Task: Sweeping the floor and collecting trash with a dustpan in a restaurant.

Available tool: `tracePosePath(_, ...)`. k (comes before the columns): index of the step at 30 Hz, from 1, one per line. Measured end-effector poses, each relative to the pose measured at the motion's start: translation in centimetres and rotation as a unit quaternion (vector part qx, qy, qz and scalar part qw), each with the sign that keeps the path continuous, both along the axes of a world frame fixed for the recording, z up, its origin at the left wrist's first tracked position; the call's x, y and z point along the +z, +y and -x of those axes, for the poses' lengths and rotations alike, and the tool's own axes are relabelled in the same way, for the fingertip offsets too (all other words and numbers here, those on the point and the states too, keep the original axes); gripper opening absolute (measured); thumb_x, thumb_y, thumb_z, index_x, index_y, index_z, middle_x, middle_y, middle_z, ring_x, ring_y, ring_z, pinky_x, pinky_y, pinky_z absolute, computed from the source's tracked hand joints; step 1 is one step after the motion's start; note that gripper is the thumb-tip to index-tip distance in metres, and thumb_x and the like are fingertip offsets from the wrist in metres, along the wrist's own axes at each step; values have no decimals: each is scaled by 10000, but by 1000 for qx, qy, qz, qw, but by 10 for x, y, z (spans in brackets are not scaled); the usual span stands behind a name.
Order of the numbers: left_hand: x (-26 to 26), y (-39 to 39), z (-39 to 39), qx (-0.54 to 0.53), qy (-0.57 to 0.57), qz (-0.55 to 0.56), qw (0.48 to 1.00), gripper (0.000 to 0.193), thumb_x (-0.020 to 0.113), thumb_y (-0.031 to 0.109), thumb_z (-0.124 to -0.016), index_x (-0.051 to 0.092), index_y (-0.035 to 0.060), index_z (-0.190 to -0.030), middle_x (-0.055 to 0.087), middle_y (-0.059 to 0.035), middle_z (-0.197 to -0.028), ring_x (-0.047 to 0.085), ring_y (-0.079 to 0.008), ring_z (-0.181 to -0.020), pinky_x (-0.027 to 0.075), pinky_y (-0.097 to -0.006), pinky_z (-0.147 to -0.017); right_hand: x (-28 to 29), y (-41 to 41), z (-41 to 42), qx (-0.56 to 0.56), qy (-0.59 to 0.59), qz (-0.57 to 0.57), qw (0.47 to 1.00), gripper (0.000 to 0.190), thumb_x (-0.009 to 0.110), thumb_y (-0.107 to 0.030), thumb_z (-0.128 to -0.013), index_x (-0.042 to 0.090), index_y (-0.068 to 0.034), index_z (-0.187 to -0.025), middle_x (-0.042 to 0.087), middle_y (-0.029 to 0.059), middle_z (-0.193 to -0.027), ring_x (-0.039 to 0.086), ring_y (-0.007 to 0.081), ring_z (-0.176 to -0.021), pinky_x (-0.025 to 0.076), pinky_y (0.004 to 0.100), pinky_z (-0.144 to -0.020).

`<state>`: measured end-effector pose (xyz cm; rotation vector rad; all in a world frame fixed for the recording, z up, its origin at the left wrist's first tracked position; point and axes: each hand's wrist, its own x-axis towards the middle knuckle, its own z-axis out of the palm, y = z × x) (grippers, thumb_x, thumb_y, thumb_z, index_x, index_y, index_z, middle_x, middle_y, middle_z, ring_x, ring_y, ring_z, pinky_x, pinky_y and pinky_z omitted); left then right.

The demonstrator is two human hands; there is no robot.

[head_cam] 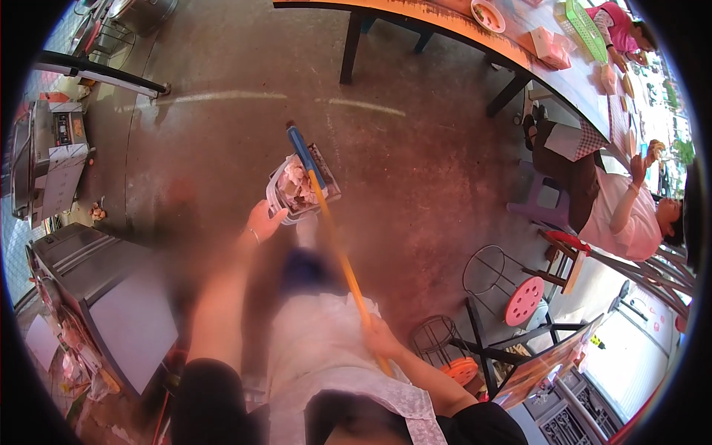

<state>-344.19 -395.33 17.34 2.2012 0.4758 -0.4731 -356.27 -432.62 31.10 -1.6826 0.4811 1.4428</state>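
My left hand (267,221) grips the rim of a clear plastic container (274,192) at the centre of the head view. Crumpled tissues (296,183) and other waste fill it. Against its right side is a dark, tray-like dustpan (332,189); how the two are joined cannot be told. My right hand (382,337) is closed around the yellow handle (346,261) of a broom, low in front of my apron. The broom's blue head (305,153) lies across the container and the dustpan, its tip pointing away from me.
A long table (434,16) with a plate and tissue packs runs along the top right. One person (628,211) sits beside it; another (617,28) is at its far side. Round stools (524,300) stand at lower right, a metal cabinet (83,272) at left. Concrete floor (222,139) surrounds me.
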Motion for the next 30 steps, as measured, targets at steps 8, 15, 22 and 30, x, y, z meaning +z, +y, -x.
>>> tracePosePath(8, 15, 22, 81, 79, 17, 4, 997, 418, 644, 398, -807, 526, -3, -798, 549, -159, -747, 541, -273, -696, 433, -384, -668, -41, -33, -126, 225, -214, 125, 942, 200, 495, -124, -813, 439, 28, -929, 584, 322, -836, 601, 449, -848, 476, 503, -713)
tracePosePath(15, 7, 24, 86, 112, 25, 3, 993, 438, 649, 409, -804, 520, -10, -785, 545, -163, -736, 536, -266, -681, 434, -379, -657, -108, 20, -68, 215, -164, 132, 954, 241, 507, -112, -819, 429, 74, -952, 570, 370, -913, 580, 489, -898, 492, 495, -774)
tracePosePath(22, 0, 35, 113, 115, -6, 1, 993, 455, 650, 420, -799, 510, -12, -783, 543, -177, -731, 538, -292, -680, 433, -393, -660, -1, 6, 27, 110, -41, -49, 992, 113, 519, -122, -817, 496, -54, -903, 531, 78, -754, 536, 186, -706, 445, 332, -640)
tracePosePath(30, 23, 71, 169, 93, 13, 12, 995, 435, 641, 407, -800, 518, -10, -794, 542, -185, -750, 544, -327, -713, 433, -404, -682, 19, -39, -32, -43, -52, 117, 991, 72, 490, -85, -821, 451, -63, -878, 482, 28, -636, 493, 133, -477, 412, 281, -415)
